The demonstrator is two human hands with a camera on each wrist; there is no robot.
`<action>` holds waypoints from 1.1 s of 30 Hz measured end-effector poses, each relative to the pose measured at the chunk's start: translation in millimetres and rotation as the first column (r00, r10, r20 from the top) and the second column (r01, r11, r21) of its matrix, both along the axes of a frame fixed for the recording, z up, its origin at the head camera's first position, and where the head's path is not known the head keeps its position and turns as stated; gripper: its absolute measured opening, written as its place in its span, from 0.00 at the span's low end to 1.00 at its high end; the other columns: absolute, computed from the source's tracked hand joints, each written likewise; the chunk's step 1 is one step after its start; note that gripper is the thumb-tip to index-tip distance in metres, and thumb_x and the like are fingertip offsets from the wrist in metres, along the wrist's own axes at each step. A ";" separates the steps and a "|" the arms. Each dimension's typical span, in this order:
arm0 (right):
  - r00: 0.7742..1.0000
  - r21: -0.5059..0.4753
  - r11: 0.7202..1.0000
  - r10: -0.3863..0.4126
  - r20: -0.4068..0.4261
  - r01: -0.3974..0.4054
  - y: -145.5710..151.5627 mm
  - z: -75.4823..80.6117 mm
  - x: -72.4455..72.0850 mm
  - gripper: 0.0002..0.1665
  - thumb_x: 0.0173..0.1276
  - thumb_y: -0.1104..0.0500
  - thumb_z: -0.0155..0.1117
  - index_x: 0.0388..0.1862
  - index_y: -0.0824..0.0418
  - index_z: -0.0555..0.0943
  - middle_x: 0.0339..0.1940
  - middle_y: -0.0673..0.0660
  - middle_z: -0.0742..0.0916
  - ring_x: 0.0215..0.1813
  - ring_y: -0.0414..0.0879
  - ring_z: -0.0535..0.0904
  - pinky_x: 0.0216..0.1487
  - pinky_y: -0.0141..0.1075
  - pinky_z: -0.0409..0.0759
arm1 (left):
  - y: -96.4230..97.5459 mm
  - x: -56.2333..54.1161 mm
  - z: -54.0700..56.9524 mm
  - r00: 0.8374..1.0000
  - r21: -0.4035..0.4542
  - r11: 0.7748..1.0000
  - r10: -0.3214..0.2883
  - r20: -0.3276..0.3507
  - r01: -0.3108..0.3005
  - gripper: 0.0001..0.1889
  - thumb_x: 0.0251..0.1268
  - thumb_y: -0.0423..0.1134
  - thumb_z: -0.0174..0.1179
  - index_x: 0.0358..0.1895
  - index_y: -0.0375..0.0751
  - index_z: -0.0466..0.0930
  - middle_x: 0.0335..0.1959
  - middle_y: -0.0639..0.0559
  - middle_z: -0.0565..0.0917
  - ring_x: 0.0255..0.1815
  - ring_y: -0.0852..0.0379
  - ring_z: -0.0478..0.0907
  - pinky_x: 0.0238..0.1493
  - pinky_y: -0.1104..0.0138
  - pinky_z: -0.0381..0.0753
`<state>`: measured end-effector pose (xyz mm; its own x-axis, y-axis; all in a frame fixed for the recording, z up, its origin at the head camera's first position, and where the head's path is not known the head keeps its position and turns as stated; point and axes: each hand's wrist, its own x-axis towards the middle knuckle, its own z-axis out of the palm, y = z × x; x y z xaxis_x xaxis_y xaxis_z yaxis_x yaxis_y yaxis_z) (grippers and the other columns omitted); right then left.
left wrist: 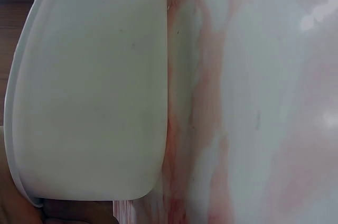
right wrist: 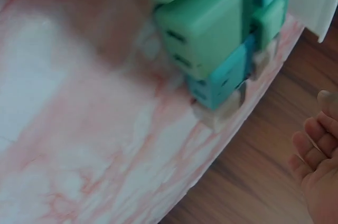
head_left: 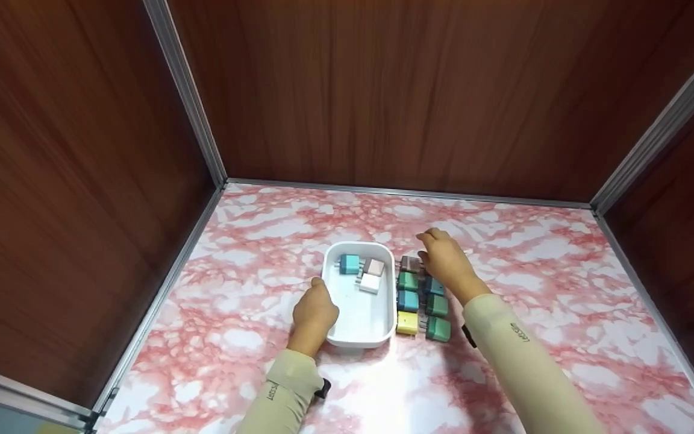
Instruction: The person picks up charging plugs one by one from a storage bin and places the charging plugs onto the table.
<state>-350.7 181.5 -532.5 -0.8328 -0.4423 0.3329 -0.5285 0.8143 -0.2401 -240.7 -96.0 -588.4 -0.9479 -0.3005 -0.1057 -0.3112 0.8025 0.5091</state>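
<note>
A white plastic tub (head_left: 356, 319) stands on the table, with a teal charger plug (head_left: 350, 264), a pinkish one (head_left: 374, 267) and a white one (head_left: 370, 283) inside at its far end. My left hand (head_left: 314, 310) grips the tub's left rim; in the left wrist view the tub's outer wall (left wrist: 90, 92) hides most of that hand. Right of the tub, several charger plugs lie in two columns, including a yellow one (head_left: 407, 323) and a green one (head_left: 438, 329). My right hand (head_left: 446, 259) is over the far end of these columns, fingers loosely bent, nothing visible in them.
The table (head_left: 250, 301) has a pink-and-white marbled top. Brown wood-grain panels (head_left: 383, 102) in metal frames enclose it at the back, left and right. In the right wrist view, green charger plugs (right wrist: 200, 28) show their port slots.
</note>
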 end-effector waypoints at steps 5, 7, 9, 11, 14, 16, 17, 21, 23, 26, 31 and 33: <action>1.000 0.007 1.000 0.020 -0.017 -0.020 -10.9 5.3 4.4 0.23 0.68 0.66 0.69 0.62 0.69 0.79 0.56 0.65 0.82 0.59 0.61 0.79 0.63 0.53 0.77 | 0.8 0.1 0.0 1.000 -0.007 1.000 0.003 -0.002 -0.003 0.32 0.61 0.34 0.64 0.69 0.32 0.66 0.46 0.41 0.88 0.46 0.42 0.87 0.43 0.48 0.83; 1.000 0.016 1.000 0.021 -0.018 -0.021 -14.9 6.5 5.6 0.24 0.69 0.65 0.69 0.62 0.68 0.79 0.57 0.65 0.82 0.60 0.61 0.79 0.64 0.52 0.77 | 1.1 0.7 0.3 1.000 -0.008 1.000 0.004 -0.005 -0.004 0.33 0.60 0.34 0.64 0.70 0.32 0.66 0.46 0.41 0.88 0.45 0.42 0.87 0.43 0.48 0.83; 0.999 0.020 1.000 0.025 -0.022 -0.025 -18.4 7.7 6.5 0.24 0.69 0.65 0.69 0.62 0.68 0.79 0.57 0.65 0.82 0.60 0.61 0.79 0.65 0.52 0.76 | 1.2 1.2 0.5 1.000 -0.007 1.000 0.003 -0.008 -0.003 0.34 0.60 0.34 0.64 0.70 0.31 0.65 0.46 0.41 0.88 0.45 0.42 0.87 0.43 0.48 0.83; 1.000 0.026 0.999 0.022 -0.021 -0.022 -21.5 8.8 7.5 0.23 0.69 0.64 0.69 0.62 0.67 0.79 0.57 0.64 0.82 0.60 0.61 0.79 0.65 0.53 0.76 | 1.3 1.6 0.6 1.000 -0.003 1.000 0.001 -0.013 -0.001 0.33 0.60 0.33 0.64 0.69 0.31 0.66 0.46 0.40 0.88 0.45 0.42 0.87 0.42 0.48 0.83; 0.999 0.031 0.999 0.029 -0.022 -0.028 -25.7 10.1 8.9 0.23 0.70 0.64 0.68 0.62 0.67 0.79 0.57 0.64 0.82 0.60 0.61 0.79 0.64 0.53 0.76 | 1.1 1.7 0.2 1.000 -0.001 1.000 0.000 -0.018 0.000 0.32 0.60 0.33 0.64 0.69 0.31 0.66 0.45 0.40 0.88 0.45 0.42 0.87 0.42 0.48 0.83; 0.999 0.031 0.999 0.038 -0.023 -0.037 -28.6 10.8 9.9 0.23 0.70 0.64 0.68 0.62 0.67 0.79 0.56 0.64 0.82 0.60 0.61 0.79 0.64 0.53 0.76 | 0.8 1.6 -0.2 1.000 0.000 1.000 0.001 -0.020 -0.001 0.31 0.60 0.33 0.64 0.67 0.32 0.67 0.45 0.40 0.88 0.45 0.42 0.87 0.42 0.48 0.82; 0.999 0.028 0.999 0.047 -0.023 -0.046 -30.1 11.1 10.4 0.23 0.70 0.64 0.68 0.62 0.68 0.79 0.56 0.65 0.82 0.59 0.61 0.79 0.64 0.53 0.76 | 0.7 1.6 -0.3 1.000 0.002 1.000 0.001 -0.021 -0.001 0.31 0.60 0.33 0.64 0.67 0.32 0.67 0.45 0.41 0.88 0.45 0.42 0.87 0.42 0.48 0.82; 0.998 0.018 0.998 0.063 -0.004 -0.063 -36.9 12.9 13.4 0.25 0.70 0.64 0.69 0.63 0.68 0.78 0.58 0.65 0.82 0.60 0.61 0.80 0.64 0.52 0.78 | 0.3 1.7 -0.3 1.000 0.010 1.000 -0.001 -0.028 0.001 0.31 0.60 0.33 0.64 0.67 0.32 0.67 0.45 0.40 0.88 0.44 0.42 0.87 0.41 0.48 0.82; 0.998 0.016 0.998 0.064 0.011 -0.064 -40.4 14.0 15.2 0.25 0.70 0.64 0.69 0.64 0.67 0.78 0.59 0.65 0.82 0.61 0.60 0.79 0.64 0.52 0.77 | 0.3 2.2 0.0 0.999 0.012 1.000 -0.006 -0.032 0.006 0.32 0.60 0.33 0.65 0.68 0.31 0.67 0.45 0.40 0.88 0.44 0.42 0.87 0.41 0.48 0.82; 0.998 0.026 0.998 0.055 0.031 -0.055 -45.4 15.1 18.1 0.25 0.70 0.63 0.69 0.65 0.66 0.78 0.60 0.64 0.81 0.62 0.59 0.79 0.65 0.51 0.77 | 0.5 3.2 0.5 0.999 0.014 1.000 -0.011 -0.039 0.012 0.32 0.61 0.33 0.65 0.69 0.30 0.66 0.45 0.39 0.88 0.45 0.42 0.87 0.42 0.48 0.83; 0.998 0.061 0.997 0.049 0.033 -0.051 -51.6 13.8 21.2 0.25 0.72 0.59 0.68 0.66 0.63 0.78 0.61 0.62 0.81 0.62 0.57 0.79 0.65 0.50 0.78 | 0.6 4.6 1.9 0.999 0.008 1.000 -0.009 -0.048 0.010 0.31 0.60 0.33 0.66 0.67 0.31 0.67 0.44 0.39 0.88 0.44 0.41 0.87 0.42 0.47 0.82; 0.998 0.060 0.996 0.062 0.023 -0.063 -53.4 12.8 22.0 0.25 0.71 0.59 0.68 0.65 0.63 0.78 0.61 0.62 0.81 0.62 0.57 0.79 0.64 0.50 0.78 | 0.4 4.7 2.3 0.999 0.007 1.000 -0.006 -0.047 0.006 0.31 0.60 0.33 0.66 0.67 0.31 0.67 0.44 0.39 0.88 0.44 0.41 0.87 0.42 0.47 0.82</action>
<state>-328.7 128.0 -519.7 -0.8093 -0.5127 0.2867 -0.5743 0.7932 -0.2027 -236.0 -95.6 -586.1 -0.9537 -0.2939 -0.0633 -0.2818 0.8005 0.5289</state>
